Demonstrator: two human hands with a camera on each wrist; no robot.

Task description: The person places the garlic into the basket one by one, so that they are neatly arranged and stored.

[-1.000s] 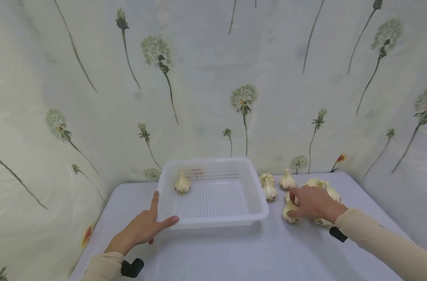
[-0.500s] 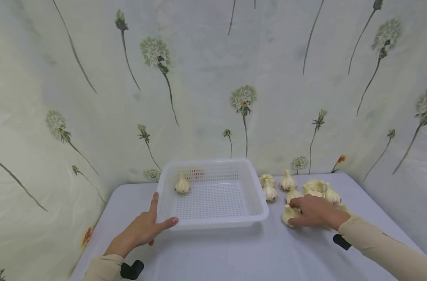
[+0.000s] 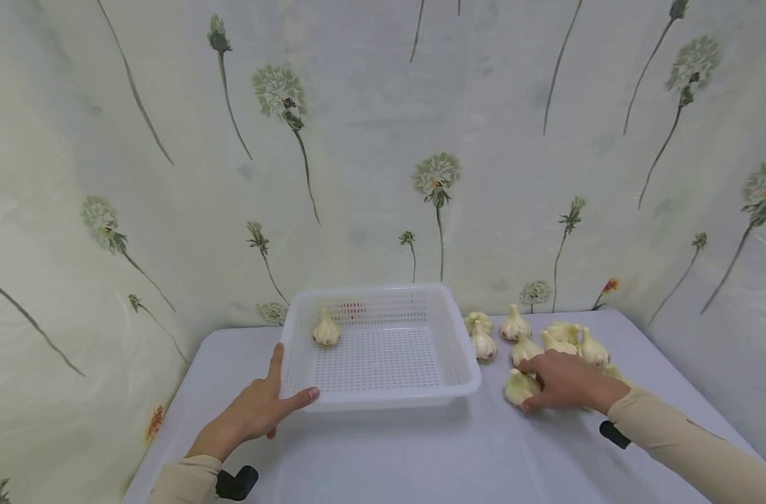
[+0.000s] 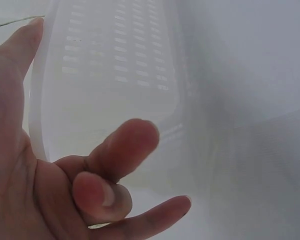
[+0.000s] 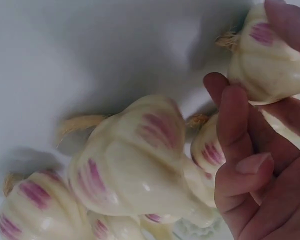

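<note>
From left to right, seen from the person's own viewpoint: a beige sleeve [image 3: 184, 479] with a black wrist device [image 3: 237, 483] leads to the left hand [image 3: 257, 409]. Its index finger and thumb are spread apart, the index finger straight along the left side of a white plastic basket [image 3: 383, 400], the thumb resting on its front rim. In the left wrist view the other fingers are loosely bent, just outside the basket wall. Inside the basket, near the back left corner, one garlic bulb [image 3: 326, 329] sits with its stem pointing up. Just beyond the basket's right side, two more bulbs [image 3: 484, 341] lie close together. Further right is a loose cluster of garlic [image 3: 525, 348]. At its front left is a pale bulb [image 3: 518, 386], pinched between the thumb and fingers of the right hand [image 3: 566, 380]; I cannot tell whether it is off the table [image 3: 395, 455]. The right sleeve [image 3: 679, 427], also beige, enters from the lower right corner. Behind everything hangs a pale dandelion-print curtain [image 3: 364, 140].
</note>
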